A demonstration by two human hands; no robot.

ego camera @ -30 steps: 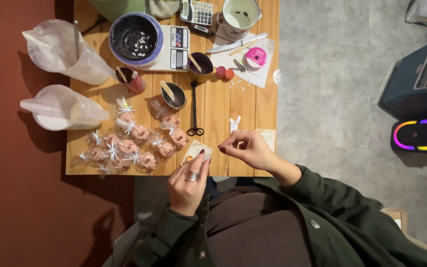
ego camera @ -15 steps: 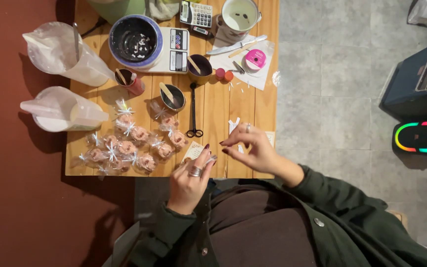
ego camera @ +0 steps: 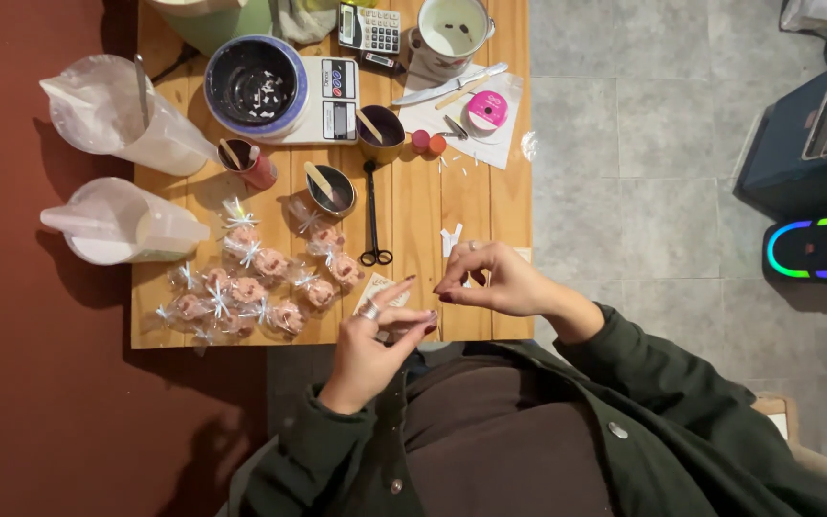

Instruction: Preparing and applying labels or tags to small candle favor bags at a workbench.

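Hovering over the near edge of the wooden bench (ego camera: 413,206), both hands close together. Left hand (ego camera: 375,335), ringed, fingers spread, thumb and forefinger pinched on something thin near the small printed card (ego camera: 376,290), which lay on the bench just beyond its fingertips. Right hand (ego camera: 495,282) curled, fingertips pinched together, likely on a fine thread or ribbon end too small to make out. Wrapped pink pieces (ego camera: 251,282) bunched to the left, within easy reach; black scissors (ego camera: 372,215) parked upright-lying just beyond; pink ribbon spool (ego camera: 486,110) farther back on paper.
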